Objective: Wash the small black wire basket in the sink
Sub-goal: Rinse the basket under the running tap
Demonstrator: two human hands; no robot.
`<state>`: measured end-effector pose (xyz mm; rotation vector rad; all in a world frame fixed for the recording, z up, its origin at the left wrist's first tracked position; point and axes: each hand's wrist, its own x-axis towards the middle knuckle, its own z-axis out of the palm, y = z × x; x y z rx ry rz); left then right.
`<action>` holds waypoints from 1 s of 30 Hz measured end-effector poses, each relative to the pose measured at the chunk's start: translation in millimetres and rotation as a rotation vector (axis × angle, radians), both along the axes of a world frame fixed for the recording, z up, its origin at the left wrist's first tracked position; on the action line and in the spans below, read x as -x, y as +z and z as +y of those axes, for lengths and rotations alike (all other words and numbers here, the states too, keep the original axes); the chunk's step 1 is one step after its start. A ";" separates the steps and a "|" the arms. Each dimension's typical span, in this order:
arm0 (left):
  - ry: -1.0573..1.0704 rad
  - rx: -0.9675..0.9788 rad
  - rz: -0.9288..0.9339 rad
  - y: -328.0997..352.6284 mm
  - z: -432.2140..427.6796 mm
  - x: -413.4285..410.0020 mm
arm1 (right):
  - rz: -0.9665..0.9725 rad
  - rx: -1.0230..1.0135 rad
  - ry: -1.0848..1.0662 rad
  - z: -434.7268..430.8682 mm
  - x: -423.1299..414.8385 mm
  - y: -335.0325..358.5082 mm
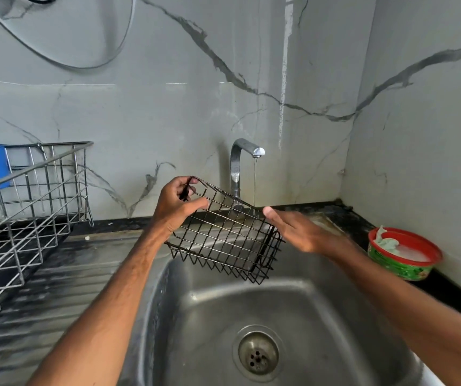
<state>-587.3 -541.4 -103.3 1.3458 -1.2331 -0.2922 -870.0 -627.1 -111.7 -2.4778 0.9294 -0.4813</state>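
Held tilted above the sink (335, 302), clear of the basin: small black wire basket (223, 238). Gripped at its upper left corner by the left hand (176, 203), fingers curled round the rim wire. Flanked at its right end by the right hand (301, 232), fingers straight, holding nothing; contact could not be told. Noted behind: tap (237, 162), thin stream running. Noted on the counter (452, 293) at right: red-rimmed green tub (401, 267).

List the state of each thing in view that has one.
black wire basket: tilted, held up in the air
left hand: grips the basket's rim
right hand: open, by the basket's right end
tap: running, thin stream
sink: drain unplugged
red-rimmed tub: uncovered, suds and cloth inside
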 end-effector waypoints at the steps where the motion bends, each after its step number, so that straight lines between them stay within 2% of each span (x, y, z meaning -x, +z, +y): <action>1: -0.021 -0.006 0.000 0.0 -1.2 1.2 | -0.023 0.031 0.030 10.2 -7.8 5.5; 7: -0.048 0.005 -0.006 2.4 -2.3 -0.2 | -0.146 0.123 0.181 21.5 -48.1 13.6; 11: -0.025 0.034 0.084 3.5 3.5 -14.2 | -0.118 0.072 0.098 -10.0 -23.7 -7.0; 13: -0.036 0.038 0.117 3.5 6.1 -17.9 | -0.179 -0.080 0.031 -20.2 -12.7 -17.7; 16: -0.041 0.049 0.200 5.0 7.5 -11.4 | -0.510 -0.565 -0.032 -17.8 -14.1 -24.9; 18: -0.041 0.056 0.237 10.9 9.0 -3.7 | -0.610 -0.769 -0.032 -15.8 -19.2 -27.0; 22: -0.077 -0.056 0.221 20.2 9.2 -9.0 | -0.629 -0.723 -0.081 -14.3 -26.7 -24.2; 25: -0.192 -0.179 0.234 18.0 12.6 -13.8 | -0.651 -0.678 -0.143 -17.3 -25.7 -26.1; 30: -0.358 -0.406 0.331 6.7 14.0 -17.4 | -0.675 -0.312 -0.388 -20.3 -31.4 -28.6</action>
